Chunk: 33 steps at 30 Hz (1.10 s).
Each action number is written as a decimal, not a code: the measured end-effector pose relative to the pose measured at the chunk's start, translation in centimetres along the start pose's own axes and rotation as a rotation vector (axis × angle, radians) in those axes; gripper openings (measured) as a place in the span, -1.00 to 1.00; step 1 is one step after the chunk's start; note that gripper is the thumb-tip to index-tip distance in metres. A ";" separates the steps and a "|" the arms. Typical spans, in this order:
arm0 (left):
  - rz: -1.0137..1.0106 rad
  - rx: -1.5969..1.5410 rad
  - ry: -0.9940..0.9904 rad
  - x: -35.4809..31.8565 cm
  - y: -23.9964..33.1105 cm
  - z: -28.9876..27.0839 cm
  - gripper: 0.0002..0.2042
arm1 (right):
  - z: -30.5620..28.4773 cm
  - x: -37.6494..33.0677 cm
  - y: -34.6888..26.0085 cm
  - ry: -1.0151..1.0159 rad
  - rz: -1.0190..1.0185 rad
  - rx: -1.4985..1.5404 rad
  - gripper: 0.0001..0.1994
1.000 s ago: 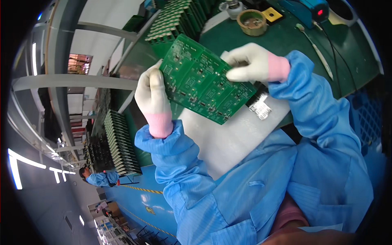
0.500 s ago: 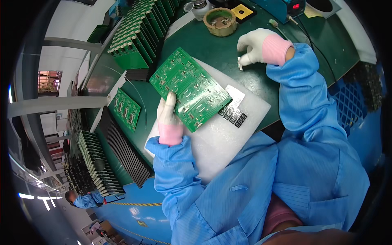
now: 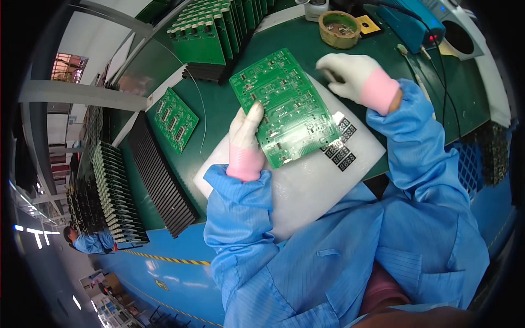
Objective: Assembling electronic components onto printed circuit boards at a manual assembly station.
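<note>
My left hand (image 3: 246,128), in a white glove with a pink cuff, grips a green circuit board (image 3: 287,109) by its left edge, thumb on top. The board is tilted above a white foam pad (image 3: 295,202). Several black digit display modules (image 3: 343,158) lie on the pad beside the board's lower right edge. Off the board's upper right side is my right hand (image 3: 353,76), gloved the same way, its fingers curled toward the thumb. Its fingertips are blurred, and whatever they hold is hidden.
Upright green boards (image 3: 202,41) fill a black rack at the back left. Another board (image 3: 176,119) lies by an empty slotted rack (image 3: 158,172). At the back are a round tan dish (image 3: 339,30), a blue box with cables (image 3: 413,22) and a brush (image 3: 404,52).
My view has shifted, so the scene sits differently. My right hand has come nearer the board and over the pad's corner. The small white piece at its fingertips no longer shows.
</note>
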<state>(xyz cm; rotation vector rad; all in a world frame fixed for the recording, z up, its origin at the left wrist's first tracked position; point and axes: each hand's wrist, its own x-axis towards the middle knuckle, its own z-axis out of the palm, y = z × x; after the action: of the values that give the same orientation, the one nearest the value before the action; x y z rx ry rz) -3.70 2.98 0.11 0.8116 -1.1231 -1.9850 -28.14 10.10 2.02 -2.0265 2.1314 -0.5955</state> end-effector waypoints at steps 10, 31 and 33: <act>0.038 0.001 0.134 -0.4 0.9 -0.8 -0.68 | 3.3 0.0 1.3 0.142 -0.342 0.192 -0.73; -0.030 0.016 0.000 -1.0 1.4 -0.2 -0.69 | 0.7 5.0 -3.1 0.235 -0.324 0.595 -0.77; -0.039 0.006 -0.050 -0.9 1.2 0.2 -0.69 | 1.7 5.8 -3.7 0.210 -0.294 0.539 -0.79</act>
<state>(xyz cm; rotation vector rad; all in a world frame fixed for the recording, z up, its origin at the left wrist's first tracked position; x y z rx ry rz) -3.00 3.39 1.38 0.7966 -1.1503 -2.0449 -24.62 4.00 2.86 -2.0234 1.5254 -1.3122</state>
